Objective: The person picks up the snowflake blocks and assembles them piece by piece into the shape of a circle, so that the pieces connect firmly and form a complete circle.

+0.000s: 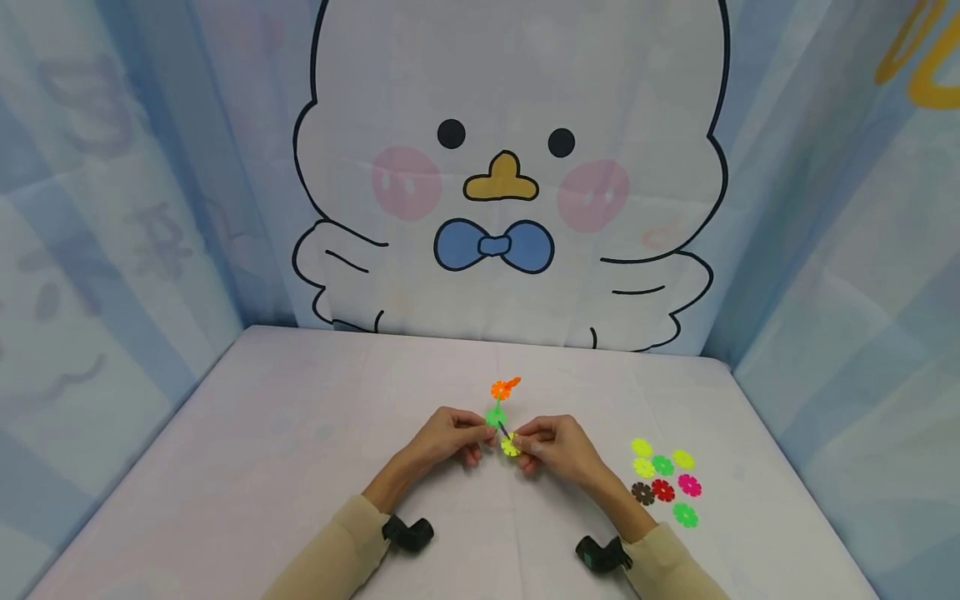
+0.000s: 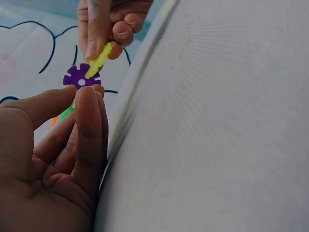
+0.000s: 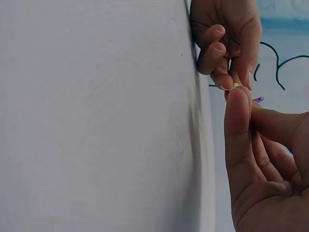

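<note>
Between both hands is a short chain of notched plastic snowflake discs. In the head view its far end has an orange disc (image 1: pixel 500 390) joined to a second orange disc (image 1: pixel 514 382), then a green disc (image 1: pixel 496 417). The left hand (image 1: pixel 456 435) pinches the purple disc (image 2: pixel 77 75) between thumb and index finger, as the left wrist view shows. Opposite it, the right hand (image 1: pixel 558 447) pinches a yellow disc (image 1: pixel 510 447), whose edge meets the purple disc's notched rim at an angle. Fingers mostly hide the yellow disc in the right wrist view.
Several loose discs lie on the white table (image 1: pixel 360 392) to the right, among them a brown disc (image 1: pixel 642 493), a red disc (image 1: pixel 663 490) and a pink disc (image 1: pixel 689 485). A curtain (image 1: pixel 517 83) with a cartoon bird hangs behind the table.
</note>
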A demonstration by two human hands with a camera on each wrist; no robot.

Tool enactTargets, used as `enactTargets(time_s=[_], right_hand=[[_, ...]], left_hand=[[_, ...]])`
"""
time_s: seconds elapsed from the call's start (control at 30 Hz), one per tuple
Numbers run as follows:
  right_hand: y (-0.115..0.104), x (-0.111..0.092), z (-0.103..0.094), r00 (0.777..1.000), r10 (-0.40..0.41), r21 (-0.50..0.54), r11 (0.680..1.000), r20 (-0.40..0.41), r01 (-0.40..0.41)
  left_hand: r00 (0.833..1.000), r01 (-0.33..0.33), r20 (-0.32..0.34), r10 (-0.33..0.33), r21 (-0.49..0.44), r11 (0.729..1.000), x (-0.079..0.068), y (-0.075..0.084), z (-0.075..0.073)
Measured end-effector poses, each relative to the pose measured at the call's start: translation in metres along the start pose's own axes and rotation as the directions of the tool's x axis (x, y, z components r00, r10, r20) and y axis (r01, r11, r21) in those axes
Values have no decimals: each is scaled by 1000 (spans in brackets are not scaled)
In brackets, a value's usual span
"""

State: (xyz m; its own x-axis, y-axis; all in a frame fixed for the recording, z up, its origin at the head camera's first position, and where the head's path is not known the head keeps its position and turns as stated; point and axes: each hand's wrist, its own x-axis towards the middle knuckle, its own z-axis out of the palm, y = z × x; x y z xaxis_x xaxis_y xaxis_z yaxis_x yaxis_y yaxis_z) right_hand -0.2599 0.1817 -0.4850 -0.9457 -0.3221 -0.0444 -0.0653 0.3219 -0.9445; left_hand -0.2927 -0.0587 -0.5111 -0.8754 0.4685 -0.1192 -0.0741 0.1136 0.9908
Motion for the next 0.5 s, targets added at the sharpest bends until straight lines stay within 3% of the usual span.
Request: enactTargets(time_s=[0.2,0.5], right_hand=[[-3,3,6,1000,-12,26,1000,-20,12],[-8,3,10,1000,0,-6,1000,-19,-1]], left_hand=[[998,-19,56,14,78,997,-1,2,0],[999,-28,30,24,131,991,-2,2,1]])
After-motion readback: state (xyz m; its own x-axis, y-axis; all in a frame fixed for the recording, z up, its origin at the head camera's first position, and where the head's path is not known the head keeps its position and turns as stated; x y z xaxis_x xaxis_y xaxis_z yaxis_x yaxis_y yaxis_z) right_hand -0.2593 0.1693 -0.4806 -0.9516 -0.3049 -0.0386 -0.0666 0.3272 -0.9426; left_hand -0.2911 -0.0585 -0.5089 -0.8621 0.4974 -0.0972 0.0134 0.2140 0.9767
